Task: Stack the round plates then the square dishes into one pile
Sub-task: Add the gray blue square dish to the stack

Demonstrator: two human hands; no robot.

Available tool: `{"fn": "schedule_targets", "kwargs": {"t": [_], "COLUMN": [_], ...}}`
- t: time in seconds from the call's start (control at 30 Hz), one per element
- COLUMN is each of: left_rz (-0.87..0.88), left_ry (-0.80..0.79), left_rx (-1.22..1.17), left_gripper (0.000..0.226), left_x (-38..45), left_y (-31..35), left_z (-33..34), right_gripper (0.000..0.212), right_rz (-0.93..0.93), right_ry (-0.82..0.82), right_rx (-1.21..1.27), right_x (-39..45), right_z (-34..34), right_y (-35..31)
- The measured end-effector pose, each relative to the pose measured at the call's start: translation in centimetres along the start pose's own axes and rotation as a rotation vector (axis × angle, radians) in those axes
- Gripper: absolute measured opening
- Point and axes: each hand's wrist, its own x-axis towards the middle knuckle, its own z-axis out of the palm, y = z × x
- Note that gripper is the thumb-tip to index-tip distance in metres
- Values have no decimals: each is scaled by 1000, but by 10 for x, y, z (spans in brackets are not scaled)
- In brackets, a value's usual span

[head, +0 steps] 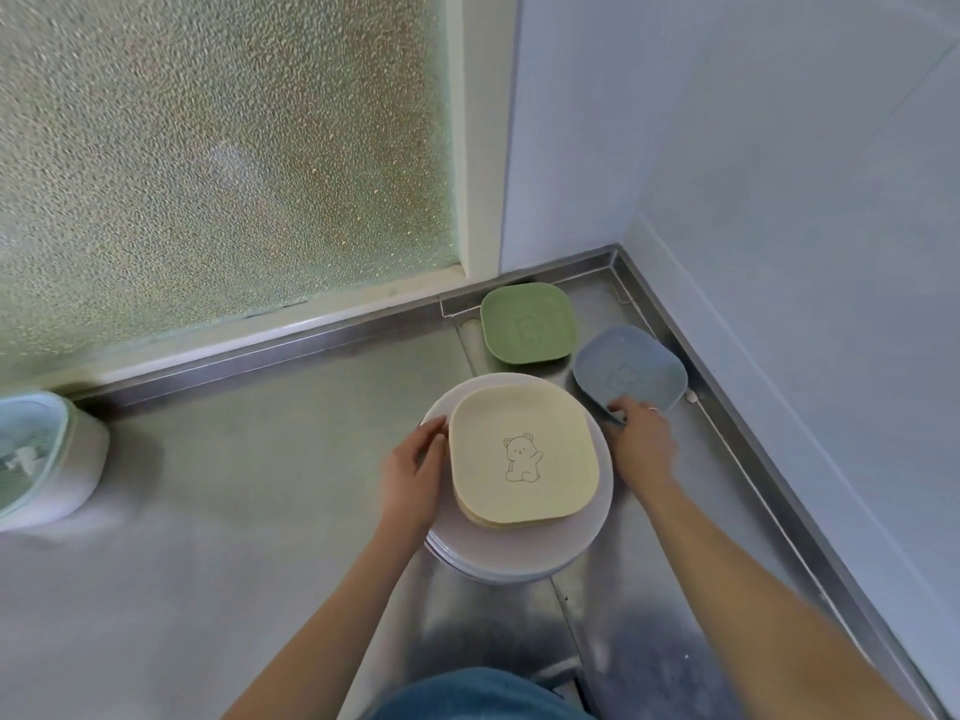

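Observation:
A pile of white round plates [519, 556] stands on the steel counter, with yellow square dishes [522, 454] bearing a bear drawing on top. My left hand [415, 472] rests against the left rim of the pile, fingers curved along the plate edge. My right hand [641, 441] pinches the near edge of a blue square dish [631, 368], which lies just right of the pile. A green square dish [527, 322] sits behind, near the corner.
A steel counter [234, 485] runs to a raised metal lip by the frosted window and the grey wall on the right. A white container with a pale green lid [39, 459] stands at the far left.

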Motion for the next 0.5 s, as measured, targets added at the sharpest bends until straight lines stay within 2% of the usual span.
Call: {"fn": "schedule_targets", "kwargs": {"t": [0.13,0.27,0.5], "left_rz": [2,-11,-24], "left_ry": [6,-1,-12], "left_rx": [17,17,-16], "left_gripper": [26,27,30], "left_x": [2,4,0], "left_y": [-3,-6,-1], "left_z": [0,0,-3], "right_gripper": [23,21,13], "right_rz": [-29,-205,-578], "right_ry": [147,312,359], "right_rx": [99,204,295], "right_x": [-3,-14,-59], "right_z": [-1,-16,-42], "right_y": [-1,-8,-34]}}
